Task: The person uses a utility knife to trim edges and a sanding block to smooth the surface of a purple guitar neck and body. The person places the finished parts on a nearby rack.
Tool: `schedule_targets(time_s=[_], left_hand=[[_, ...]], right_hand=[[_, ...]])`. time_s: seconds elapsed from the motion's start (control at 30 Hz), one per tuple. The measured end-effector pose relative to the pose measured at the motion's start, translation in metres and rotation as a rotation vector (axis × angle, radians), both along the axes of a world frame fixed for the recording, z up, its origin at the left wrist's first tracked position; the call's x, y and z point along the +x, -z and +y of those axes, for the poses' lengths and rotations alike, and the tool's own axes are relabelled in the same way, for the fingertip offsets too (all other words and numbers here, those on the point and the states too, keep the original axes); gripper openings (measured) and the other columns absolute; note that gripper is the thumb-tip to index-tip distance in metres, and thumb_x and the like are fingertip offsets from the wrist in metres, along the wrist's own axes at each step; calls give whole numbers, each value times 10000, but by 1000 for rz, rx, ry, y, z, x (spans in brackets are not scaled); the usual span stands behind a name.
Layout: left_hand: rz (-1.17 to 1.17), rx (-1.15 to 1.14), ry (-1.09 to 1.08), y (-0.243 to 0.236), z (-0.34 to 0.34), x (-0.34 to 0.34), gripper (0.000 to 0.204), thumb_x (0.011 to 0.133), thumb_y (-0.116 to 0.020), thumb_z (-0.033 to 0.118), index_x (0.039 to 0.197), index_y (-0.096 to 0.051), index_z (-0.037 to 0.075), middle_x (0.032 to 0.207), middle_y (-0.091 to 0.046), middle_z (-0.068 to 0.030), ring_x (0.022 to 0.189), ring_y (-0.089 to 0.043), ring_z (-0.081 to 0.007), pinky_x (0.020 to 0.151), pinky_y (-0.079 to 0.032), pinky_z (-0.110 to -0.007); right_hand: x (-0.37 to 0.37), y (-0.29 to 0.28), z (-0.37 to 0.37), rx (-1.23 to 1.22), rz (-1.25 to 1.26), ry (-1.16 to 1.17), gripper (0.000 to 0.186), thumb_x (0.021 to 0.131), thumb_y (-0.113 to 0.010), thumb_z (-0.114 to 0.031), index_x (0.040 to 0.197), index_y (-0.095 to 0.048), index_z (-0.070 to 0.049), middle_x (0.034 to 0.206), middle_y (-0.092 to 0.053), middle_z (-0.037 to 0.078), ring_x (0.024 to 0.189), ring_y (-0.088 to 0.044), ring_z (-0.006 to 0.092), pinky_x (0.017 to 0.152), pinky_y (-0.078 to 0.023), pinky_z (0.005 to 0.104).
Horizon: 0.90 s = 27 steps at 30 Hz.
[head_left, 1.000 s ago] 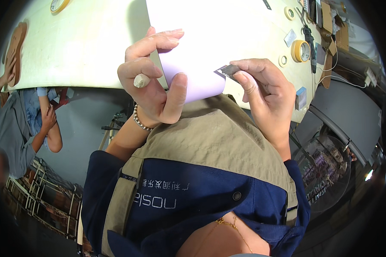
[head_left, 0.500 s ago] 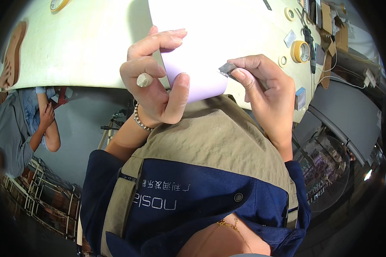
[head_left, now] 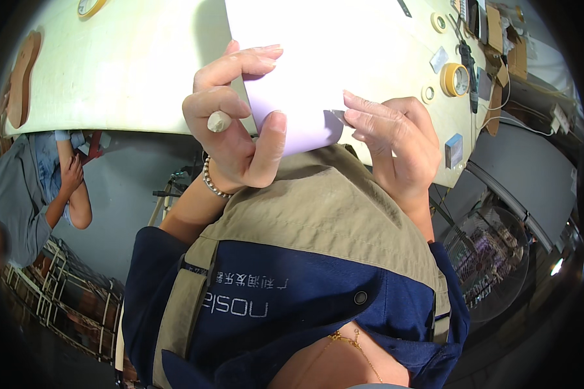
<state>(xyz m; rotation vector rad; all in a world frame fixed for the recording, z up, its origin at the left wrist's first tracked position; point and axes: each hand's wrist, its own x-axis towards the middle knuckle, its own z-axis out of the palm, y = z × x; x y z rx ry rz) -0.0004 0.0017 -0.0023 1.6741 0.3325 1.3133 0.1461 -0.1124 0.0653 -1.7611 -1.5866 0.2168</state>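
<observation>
My left hand (head_left: 237, 129) is curled round the left edge of a pale lilac piece (head_left: 295, 129), whose upper part is washed out by light. A short whitish stick (head_left: 217, 121) also sits between its fingers. At the piece's right side, my right hand (head_left: 402, 139) pinches a small grey blade (head_left: 337, 115), mostly covered by the fingertips, against or very near the surface. The piece reaches down to the khaki bib of my apron (head_left: 311, 188) at the near edge of the pale worktable (head_left: 123, 78).
Several tape rolls (head_left: 455, 80), a black tool (head_left: 470, 71), cables and a blue-grey block (head_left: 453, 151) lie along the table's right side. A brown wooden piece (head_left: 24, 79) is at the left, near a seated co-worker (head_left: 26, 194). A fan (head_left: 480, 259) stands at lower right.
My right hand has turned, so its fingers now hide most of the blade and point leftward. My left hand shifted slightly right earlier. The co-worker's hand has left the brown wooden piece.
</observation>
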Motion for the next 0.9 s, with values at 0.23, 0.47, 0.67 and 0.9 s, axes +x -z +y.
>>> schedule_targets(time_s=[0.23,0.47,0.67,0.9], left_hand=[[-11,-1,-6,1,-1,0,312,724,-554,29,918,-314,76,1024,-512,-200,1001,-567,-352,988,-242,-563],[-18,-10,-10,3,-2,0,313,718,-557,24,914,-319,75,1023,-513,-202,1000,-568,-352,989,-240,-562],[-21,-18,-8,1,-2,0,313,715,-560,22,911,-322,76,1018,-515,-200,997,-569,-355,991,-241,-562],[-27,-18,-4,2,-1,1,315,714,-563,25,910,-323,78,1019,-515,-199,996,-569,-359,992,-240,-561]], right_hand=[[-4,11,2,128,-160,25,270,521,-697,-60,789,-671,-69,880,-686,55,587,-479,154,503,-403,229],[-3,11,1,122,-231,1,228,543,-692,-68,770,-665,-71,889,-687,52,583,-477,155,493,-389,235],[-7,15,-3,73,-53,82,232,544,-695,-68,774,-665,-73,899,-687,52,588,-478,155,489,-384,235],[-4,15,0,151,-281,23,216,554,-689,-66,769,-665,-72,915,-685,55,601,-481,159,497,-381,232]])
